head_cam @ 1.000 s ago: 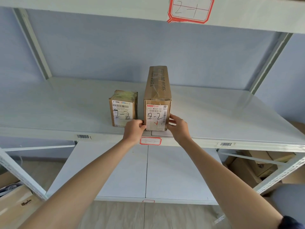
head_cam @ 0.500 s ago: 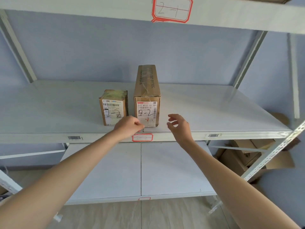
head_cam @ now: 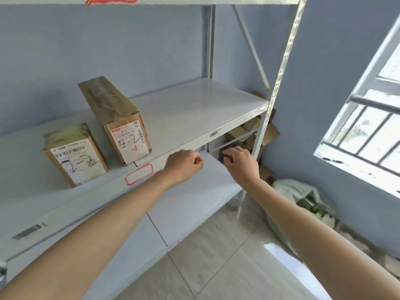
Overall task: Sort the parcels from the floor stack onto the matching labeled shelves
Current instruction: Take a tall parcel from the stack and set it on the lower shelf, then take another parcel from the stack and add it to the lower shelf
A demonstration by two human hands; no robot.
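Blue-walled room, tiled floor (head_cam: 227,267), barred window (head_cam: 368,126) at right. White metal shelving rack (head_cam: 194,109) fills left side; red-bordered label (head_cam: 139,174) on middle shelf's front edge. Tall long parcel (head_cam: 116,120) marked "2-2" stands on that shelf, smaller parcel (head_cam: 74,153) marked "2-2" just beside it, nearer left. White plastic bag (head_cam: 303,198) on floor by wall. Left hand (head_cam: 184,164) loosely curled, empty, in front of shelf edge. Right hand (head_cam: 241,162) half-curled, empty, near rack upright.
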